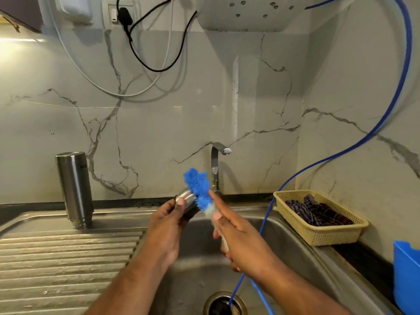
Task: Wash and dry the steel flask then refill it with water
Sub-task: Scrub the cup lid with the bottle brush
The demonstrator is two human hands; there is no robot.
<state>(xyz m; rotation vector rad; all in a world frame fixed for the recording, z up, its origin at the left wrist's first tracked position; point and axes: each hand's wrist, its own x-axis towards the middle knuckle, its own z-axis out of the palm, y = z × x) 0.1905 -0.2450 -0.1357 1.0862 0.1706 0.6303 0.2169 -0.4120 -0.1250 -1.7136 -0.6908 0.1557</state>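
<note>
A marble wall (250,110) fills the far side, with a black cable (159,68) and a white cable (91,81) looping down it on the left. Below it lies the steel sink (288,237), its ribbed drainboard (68,258) on the left and the drain (225,303) at the near edge of the basin. A blue hose (404,64) curves down the right wall and runs into the drain.

On the sink's right rim sits 1 yellow basket (329,236) holding a dark striped cloth (318,213). A blue tub (406,278) stands nearer, at the right edge.

The steel flask (75,187) stands upside down at the far left of the drainboard, threaded mouth on the metal, well apart from both hands.

Over the basin, the left hand (168,226) holds a small steel cap (186,197), fingers wrapped beneath it and the thumb pressed on its side. The right hand (238,239) grips the pale handle of a bottle brush (198,186), fingers curled round it and the index finger stretched along the stem. The brush's blue head rises up and to the left, touching the cap's right side. Just behind the brush stands the faucet (216,162), with no water visible at its spout.
</note>
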